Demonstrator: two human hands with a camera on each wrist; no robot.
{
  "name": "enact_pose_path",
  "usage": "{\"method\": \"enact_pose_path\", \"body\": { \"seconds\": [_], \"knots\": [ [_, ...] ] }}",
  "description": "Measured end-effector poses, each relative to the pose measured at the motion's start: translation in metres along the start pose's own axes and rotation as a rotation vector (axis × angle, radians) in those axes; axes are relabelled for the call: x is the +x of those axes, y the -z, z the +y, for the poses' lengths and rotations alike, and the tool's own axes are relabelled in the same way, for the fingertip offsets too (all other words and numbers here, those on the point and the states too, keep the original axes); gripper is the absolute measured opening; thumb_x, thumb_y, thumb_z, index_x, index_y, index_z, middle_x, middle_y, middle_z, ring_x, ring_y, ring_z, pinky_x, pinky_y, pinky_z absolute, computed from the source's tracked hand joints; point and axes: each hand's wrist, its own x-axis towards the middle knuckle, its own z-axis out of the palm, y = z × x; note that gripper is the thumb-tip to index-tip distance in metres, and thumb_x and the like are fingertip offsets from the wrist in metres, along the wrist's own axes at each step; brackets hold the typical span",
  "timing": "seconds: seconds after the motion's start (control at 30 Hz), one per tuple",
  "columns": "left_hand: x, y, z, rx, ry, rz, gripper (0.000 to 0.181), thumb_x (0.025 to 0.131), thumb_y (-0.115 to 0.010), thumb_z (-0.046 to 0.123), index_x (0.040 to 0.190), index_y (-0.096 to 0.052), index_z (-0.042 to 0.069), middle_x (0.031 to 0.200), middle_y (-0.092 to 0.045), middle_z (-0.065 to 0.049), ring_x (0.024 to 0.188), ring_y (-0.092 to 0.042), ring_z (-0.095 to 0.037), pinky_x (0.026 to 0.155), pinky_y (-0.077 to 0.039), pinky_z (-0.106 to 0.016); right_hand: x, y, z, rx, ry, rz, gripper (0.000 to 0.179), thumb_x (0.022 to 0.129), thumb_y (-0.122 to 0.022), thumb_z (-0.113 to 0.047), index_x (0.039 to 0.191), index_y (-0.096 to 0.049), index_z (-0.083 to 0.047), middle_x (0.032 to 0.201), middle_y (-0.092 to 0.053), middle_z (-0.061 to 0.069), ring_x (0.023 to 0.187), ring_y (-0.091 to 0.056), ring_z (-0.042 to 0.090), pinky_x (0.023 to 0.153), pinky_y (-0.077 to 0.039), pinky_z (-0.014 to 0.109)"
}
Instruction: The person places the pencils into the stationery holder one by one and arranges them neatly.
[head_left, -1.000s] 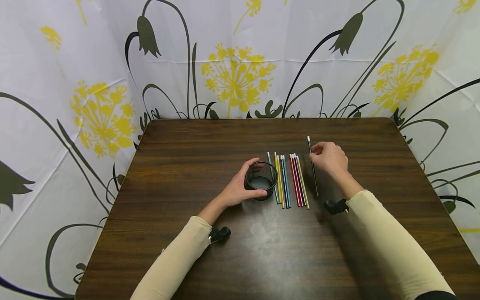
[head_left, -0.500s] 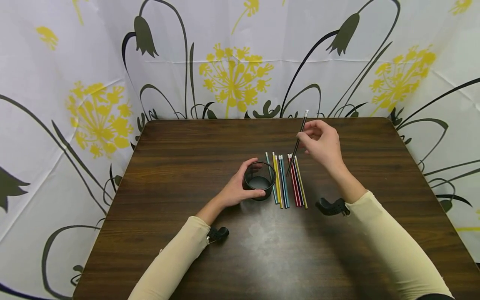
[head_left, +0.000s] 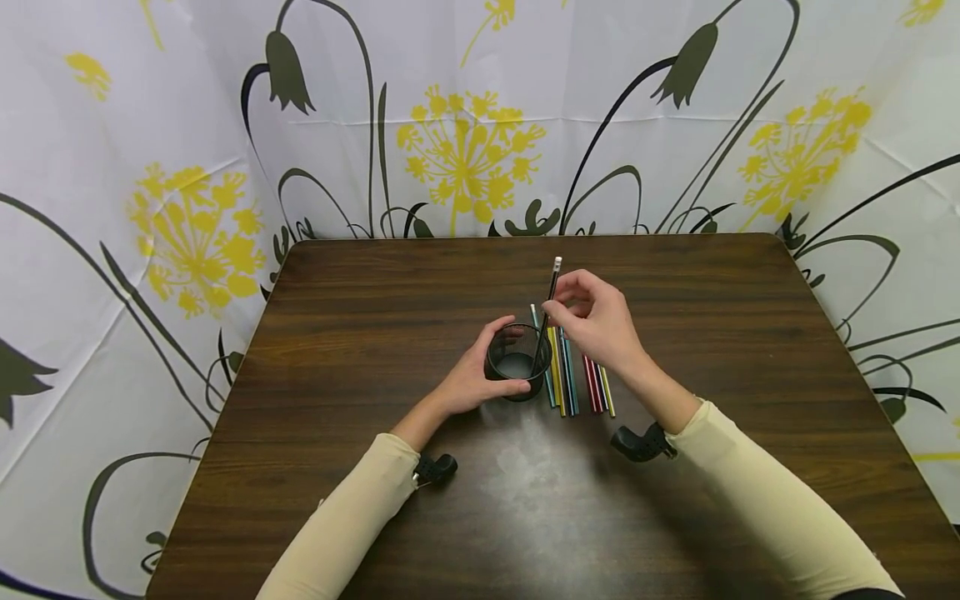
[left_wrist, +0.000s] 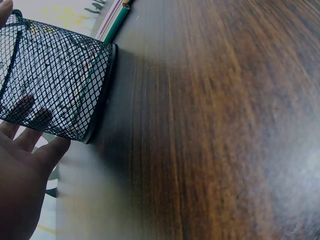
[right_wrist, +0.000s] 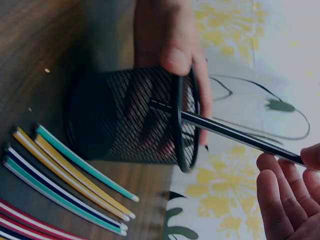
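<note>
A black mesh pencil cup (head_left: 517, 379) stands upright on the table. My left hand (head_left: 474, 377) grips it from the left, thumb on the near side and fingers round the far side. Between thumb and fingers, my right hand (head_left: 600, 321) pinches a black pencil (head_left: 552, 283) near its white eraser end. In the right wrist view the lower part of that pencil (right_wrist: 230, 134) reaches through the cup's rim into its inside, tilted. The left wrist view shows the cup's mesh wall (left_wrist: 55, 75) with fingertips against it.
Just right of the cup lie teal, yellow and dark blue pencils (head_left: 567, 375), side by side. A second row with red, dark and yellow pencils (head_left: 597, 387) is partly under my right hand. The dark wooden table (head_left: 360, 333) meets a flower-patterned curtain (head_left: 465, 108) behind.
My right hand has lifted the black pencil off the table and carried it left, over the other pencils, with its tip now inside the cup. The left hand and cup stay put.
</note>
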Motion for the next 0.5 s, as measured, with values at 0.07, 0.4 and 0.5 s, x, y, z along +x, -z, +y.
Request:
{"method": "enact_pose_path", "body": {
  "seconds": [0.07, 0.4, 0.5],
  "knots": [
    [0.0, 0.0, 0.0, -0.007, 0.001, -0.002, 0.088, 0.081, -0.079, 0.003, 0.15, -0.024, 0.003, 0.143, -0.041, -0.029, 0.133, -0.037, -0.046, 0.108, -0.025, -0.06, -0.002, -0.004, 0.006, -0.014, 0.023, -0.023, 0.017, 0.089, -0.071, -0.005, 0.103, -0.062, 0.0, 0.091, -0.07, 0.013, 0.065, -0.067, 0.017, 0.057, -0.051, 0.026],
    [0.0, 0.0, 0.0, -0.013, 0.034, 0.0, 0.09, 0.081, -0.08, 0.004, 0.151, -0.024, 0.004, 0.143, -0.043, -0.022, 0.13, -0.041, -0.046, 0.107, -0.027, -0.059, -0.013, -0.02, 0.02, -0.066, 0.133, -0.121, 0.015, 0.088, -0.072, -0.007, 0.1, -0.062, -0.01, 0.092, -0.068, 0.001, 0.071, -0.068, 0.012, 0.058, -0.052, 0.033],
    [0.0, 0.001, 0.001, -0.018, 0.052, 0.002, 0.09, 0.081, -0.08, 0.005, 0.151, -0.024, 0.005, 0.143, -0.043, -0.02, 0.129, -0.042, -0.046, 0.107, -0.028, -0.059, -0.016, -0.024, 0.023, -0.086, 0.141, -0.145, 0.015, 0.088, -0.071, -0.008, 0.1, -0.062, -0.011, 0.093, -0.067, 0.0, 0.072, -0.068, 0.01, 0.058, -0.052, 0.03]
  ]
}}
